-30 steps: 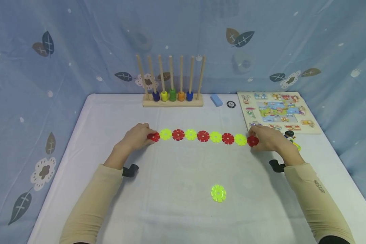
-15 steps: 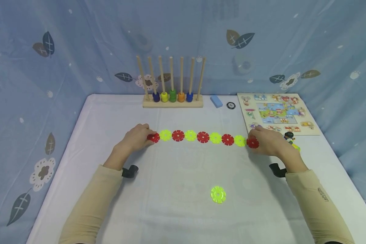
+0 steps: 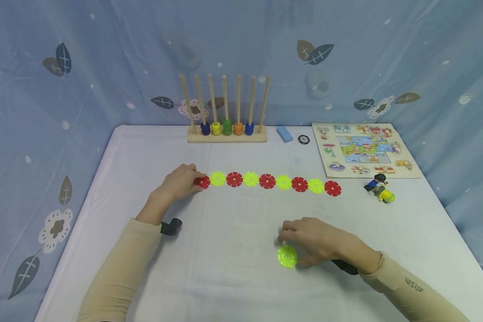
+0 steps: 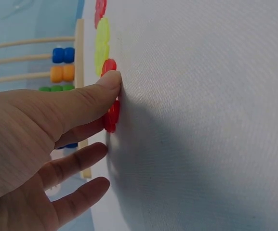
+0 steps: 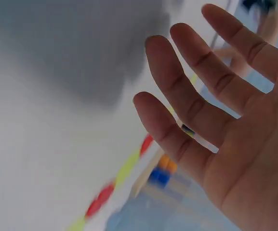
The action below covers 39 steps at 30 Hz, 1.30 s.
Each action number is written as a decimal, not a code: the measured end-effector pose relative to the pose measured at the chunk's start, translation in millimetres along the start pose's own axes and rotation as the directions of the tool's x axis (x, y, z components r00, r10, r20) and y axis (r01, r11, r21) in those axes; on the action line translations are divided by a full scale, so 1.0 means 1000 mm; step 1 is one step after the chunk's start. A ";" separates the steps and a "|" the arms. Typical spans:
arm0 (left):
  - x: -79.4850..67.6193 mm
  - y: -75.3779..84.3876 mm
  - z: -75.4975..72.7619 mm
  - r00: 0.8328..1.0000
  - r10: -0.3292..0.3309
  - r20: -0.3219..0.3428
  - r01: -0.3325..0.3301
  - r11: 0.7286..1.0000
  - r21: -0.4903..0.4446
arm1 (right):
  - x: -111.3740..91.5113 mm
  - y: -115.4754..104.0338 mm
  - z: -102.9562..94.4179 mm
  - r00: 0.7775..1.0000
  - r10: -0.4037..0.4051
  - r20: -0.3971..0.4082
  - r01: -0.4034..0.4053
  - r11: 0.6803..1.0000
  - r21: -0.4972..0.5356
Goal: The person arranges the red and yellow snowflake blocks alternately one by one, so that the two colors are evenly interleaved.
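In the head view, red and yellow-green notched plastic discs alternate in a row across the table. My left hand (image 3: 179, 182) is at the row's left end, pinching the red disc (image 4: 112, 117) there with thumb and finger; the thumb covers part of it. A red disc (image 3: 332, 188) forms the right end. Nearer the front lies a single yellow-green disc (image 3: 287, 257). Over it reaches my right hand (image 3: 315, 239), thumb at its right side and fingertips just beyond its far edge. The right wrist view shows those fingers spread, holding nothing.
A wooden peg rack (image 3: 227, 137) with coloured beads stands at the back. To its right are a blue block (image 3: 285, 133) and a black round token (image 3: 303, 139). A wooden picture puzzle (image 3: 366, 150) lies back right, with small toy figures (image 3: 379, 188) before it.
My right hand has left the red disc at the row's right end and come down and left to the lone yellow-green disc. The left hand stays put.
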<state>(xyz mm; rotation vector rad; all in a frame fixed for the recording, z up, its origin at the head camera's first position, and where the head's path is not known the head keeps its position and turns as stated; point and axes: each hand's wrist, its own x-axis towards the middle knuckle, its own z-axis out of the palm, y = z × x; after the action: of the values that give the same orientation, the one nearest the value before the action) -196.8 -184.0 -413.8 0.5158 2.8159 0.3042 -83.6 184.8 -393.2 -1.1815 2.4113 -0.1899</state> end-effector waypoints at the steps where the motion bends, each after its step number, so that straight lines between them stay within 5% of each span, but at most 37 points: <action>1: 0.000 0.000 0.000 1.000 -0.001 0.000 0.001 1.000 -0.001 | 0.001 -0.006 0.003 1.000 -0.026 0.016 0.026 1.000 -0.004; 7: 0.000 0.000 0.001 1.000 0.009 -0.009 -0.009 1.000 0.002 | 0.009 -0.026 0.014 0.994 -0.091 0.055 0.095 0.992 -0.083; 17: 0.000 0.000 0.001 1.000 0.003 -0.007 -0.003 1.000 -0.004 | 0.007 -0.028 0.023 0.996 -0.072 0.056 0.078 0.991 -0.113; 30: -0.001 -0.001 0.001 1.000 0.018 -0.013 -0.018 1.000 0.013 | -0.008 -0.004 0.015 0.997 0.076 -0.021 -0.077 0.996 -0.054; 39: 0.000 -0.001 0.001 1.000 0.013 -0.008 -0.013 1.000 0.004 | -0.031 0.034 0.001 0.968 0.242 -0.070 -0.243 0.970 0.000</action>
<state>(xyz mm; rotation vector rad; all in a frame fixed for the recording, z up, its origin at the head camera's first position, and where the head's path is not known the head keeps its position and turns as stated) -196.9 -184.6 -414.8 0.5352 2.8224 0.3039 -90.7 230.6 -394.5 -0.8855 2.5936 -0.1458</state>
